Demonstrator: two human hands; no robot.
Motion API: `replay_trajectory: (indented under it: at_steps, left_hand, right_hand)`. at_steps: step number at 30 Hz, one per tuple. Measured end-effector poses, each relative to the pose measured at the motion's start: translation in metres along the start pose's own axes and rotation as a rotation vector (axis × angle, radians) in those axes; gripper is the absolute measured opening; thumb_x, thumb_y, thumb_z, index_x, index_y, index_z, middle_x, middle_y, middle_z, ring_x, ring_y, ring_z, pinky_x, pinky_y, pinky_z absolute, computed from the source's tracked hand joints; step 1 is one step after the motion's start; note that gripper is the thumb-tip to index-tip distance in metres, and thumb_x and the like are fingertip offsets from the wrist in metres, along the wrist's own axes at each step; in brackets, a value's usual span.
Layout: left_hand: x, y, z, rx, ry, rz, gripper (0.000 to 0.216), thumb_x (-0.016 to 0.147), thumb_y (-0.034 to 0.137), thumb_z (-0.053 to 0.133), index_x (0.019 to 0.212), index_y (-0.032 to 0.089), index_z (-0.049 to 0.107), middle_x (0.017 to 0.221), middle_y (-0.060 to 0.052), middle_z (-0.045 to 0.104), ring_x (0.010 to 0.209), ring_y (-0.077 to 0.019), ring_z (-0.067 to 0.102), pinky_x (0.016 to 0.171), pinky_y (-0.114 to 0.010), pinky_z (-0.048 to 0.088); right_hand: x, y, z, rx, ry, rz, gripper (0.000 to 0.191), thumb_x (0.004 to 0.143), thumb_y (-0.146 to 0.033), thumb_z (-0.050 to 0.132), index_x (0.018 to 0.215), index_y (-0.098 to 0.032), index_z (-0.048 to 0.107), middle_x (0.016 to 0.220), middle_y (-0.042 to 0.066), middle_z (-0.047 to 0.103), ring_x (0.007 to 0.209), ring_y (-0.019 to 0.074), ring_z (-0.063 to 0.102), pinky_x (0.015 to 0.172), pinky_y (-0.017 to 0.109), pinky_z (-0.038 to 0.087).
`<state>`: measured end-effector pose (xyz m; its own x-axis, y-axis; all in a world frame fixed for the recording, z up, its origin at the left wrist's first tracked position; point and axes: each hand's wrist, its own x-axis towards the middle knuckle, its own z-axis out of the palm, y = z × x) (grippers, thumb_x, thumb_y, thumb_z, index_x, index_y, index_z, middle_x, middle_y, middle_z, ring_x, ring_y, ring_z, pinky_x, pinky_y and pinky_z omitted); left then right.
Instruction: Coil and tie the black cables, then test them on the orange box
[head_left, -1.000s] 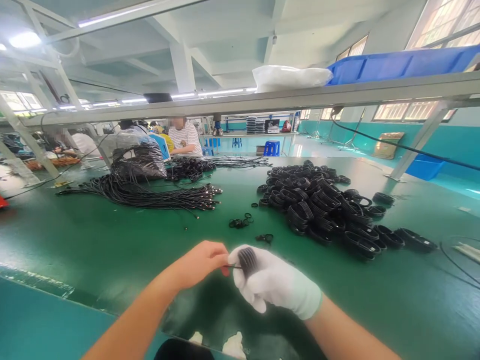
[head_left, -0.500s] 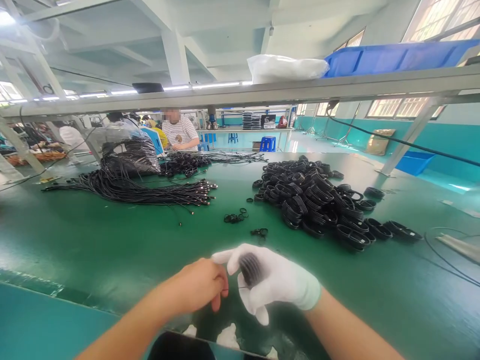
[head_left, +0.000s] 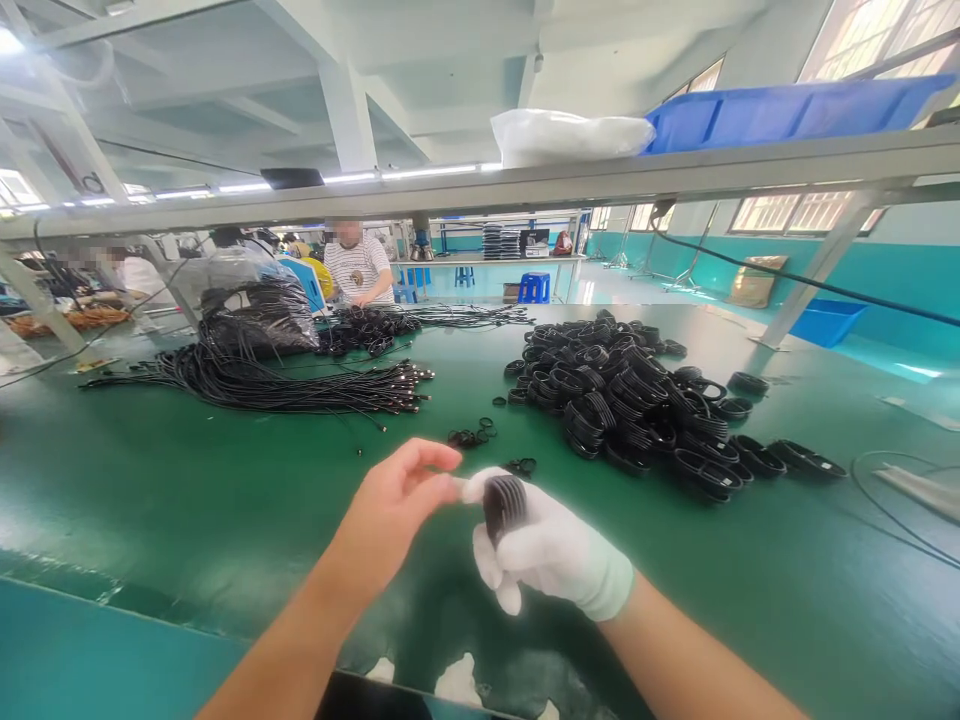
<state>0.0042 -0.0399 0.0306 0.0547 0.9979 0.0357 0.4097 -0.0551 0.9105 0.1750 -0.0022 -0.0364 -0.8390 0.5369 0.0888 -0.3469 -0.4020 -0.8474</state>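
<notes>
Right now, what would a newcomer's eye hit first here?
The hands, low in the middle: the white-gloved right hand grips a small coil of black cable, with the bare left hand pinching in beside it. Behind them on the green table, a big pile of black coils sits right of centre, and a bundle of straight black cables lies to the left.

Bright daylight from right windows, ceiling tube lights, glossy glare on green table (head_left: 187, 480), wide-angle edge bending
</notes>
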Motion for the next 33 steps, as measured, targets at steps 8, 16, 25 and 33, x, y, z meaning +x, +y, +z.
replay_trajectory:
  at_steps: [8,16,25,33]
  left_hand:
    - [0.003,-0.015,0.022,0.449,0.078,0.374,0.038,0.076,0.002,0.039,0.089,0.024,0.067,0.089,-0.001,0.06,0.085,-0.0159,0.056,0.079,-0.028,0.046]
    - [0.01,-0.002,0.004,0.636,0.092,0.201,0.029,0.075,0.011,0.045,0.088,0.024,0.068,0.09,-0.002,0.062,0.087,-0.0212,0.055,0.077,-0.034,0.045]
    - [0.03,-0.023,-0.024,-0.057,-0.397,0.077,0.028,0.075,0.021,0.059,0.103,0.022,0.064,0.109,-0.004,0.063,0.106,-0.0227,0.055,0.091,-0.034,0.044]
    - [0.022,-0.02,-0.012,0.261,-0.145,0.115,0.028,0.087,0.03,0.043,0.103,0.025,0.065,0.107,-0.002,0.063,0.099,-0.0189,0.056,0.088,-0.031,0.044]
  right_hand:
    - [0.011,0.024,-0.007,0.137,-0.103,0.043,0.048,0.069,-0.053,0.066,0.092,-0.013,0.052,0.062,0.003,0.063,0.039,0.0103,0.053,0.034,0.018,0.038]
    - [0.02,0.032,-0.001,0.364,0.095,0.043,0.052,0.08,-0.064,0.047,0.096,-0.015,0.054,0.075,0.003,0.06,0.056,0.01,0.057,0.044,0.019,0.045]
    - [0.018,0.027,0.004,0.426,0.111,0.119,0.055,0.083,-0.06,0.046,0.102,-0.009,0.059,0.092,0.01,0.061,0.076,0.0154,0.061,0.067,0.028,0.052]
    - [0.01,0.008,0.007,-0.105,0.258,-0.035,0.051,0.068,-0.028,0.073,0.113,-0.018,0.052,0.108,0.009,0.051,0.095,0.021,0.057,0.073,0.038,0.054]
